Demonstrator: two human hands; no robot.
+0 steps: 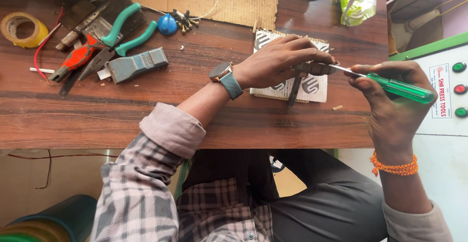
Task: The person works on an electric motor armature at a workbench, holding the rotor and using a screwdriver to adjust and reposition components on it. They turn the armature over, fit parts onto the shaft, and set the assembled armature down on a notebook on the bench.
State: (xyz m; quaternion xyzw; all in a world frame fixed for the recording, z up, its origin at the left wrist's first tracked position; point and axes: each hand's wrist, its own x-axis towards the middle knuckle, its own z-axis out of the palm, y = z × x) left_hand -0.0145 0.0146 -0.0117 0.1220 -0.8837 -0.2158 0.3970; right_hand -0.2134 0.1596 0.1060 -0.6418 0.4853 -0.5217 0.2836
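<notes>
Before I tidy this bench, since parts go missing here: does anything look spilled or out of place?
Yes. Small screws and bits lie scattered loose beside the blue cap, and one small peg sits alone on the wooden table near the right hand. Pliers lie piled over other tools.

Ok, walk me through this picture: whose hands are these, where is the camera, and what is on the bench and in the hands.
The one picture comes from a camera on the person's head, looking down at a wooden table. No machine: two bare hands. The left hand, wearing a wristwatch, presses a small dark metal part onto a patterned pad. The right hand holds a green-handled screwdriver, its tip at that part. At the far left lie green-handled pliers, an orange-handled tool, a tape roll and small screws.
</notes>
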